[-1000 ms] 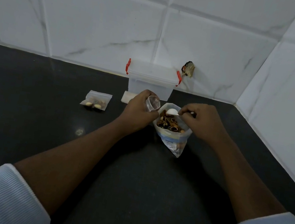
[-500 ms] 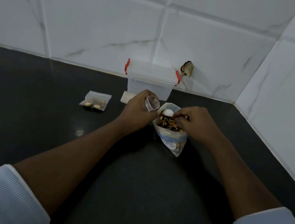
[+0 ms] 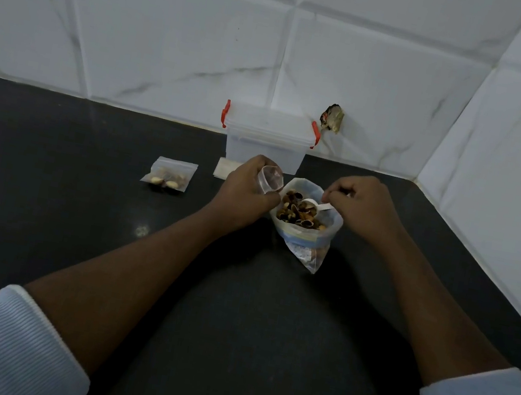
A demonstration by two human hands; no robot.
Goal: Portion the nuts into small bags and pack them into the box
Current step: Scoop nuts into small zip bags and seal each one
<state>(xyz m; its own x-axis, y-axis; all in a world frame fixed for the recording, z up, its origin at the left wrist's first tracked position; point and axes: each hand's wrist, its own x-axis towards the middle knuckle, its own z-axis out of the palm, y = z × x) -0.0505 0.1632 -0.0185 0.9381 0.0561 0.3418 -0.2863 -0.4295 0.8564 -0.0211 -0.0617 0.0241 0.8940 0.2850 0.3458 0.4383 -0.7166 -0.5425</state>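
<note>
Brown nuts (image 3: 294, 211) heaped in open stock bag (image 3: 304, 239), frame centre. White spoon (image 3: 315, 204) dug in, pinched by right hand (image 3: 364, 207); small bag (image 3: 270, 182) gripped mouth-open by left hand (image 3: 246, 191), just left of centre. Lift level, tip close over rim. Lidded box (image 3: 266, 143) behind.

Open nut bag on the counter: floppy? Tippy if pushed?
Likely floppy: the nut bag is thin film, its lower corner creased. Probably tippy: it stands open-mouthed, nuts heaped near the rim, so a push may spill them.
</note>
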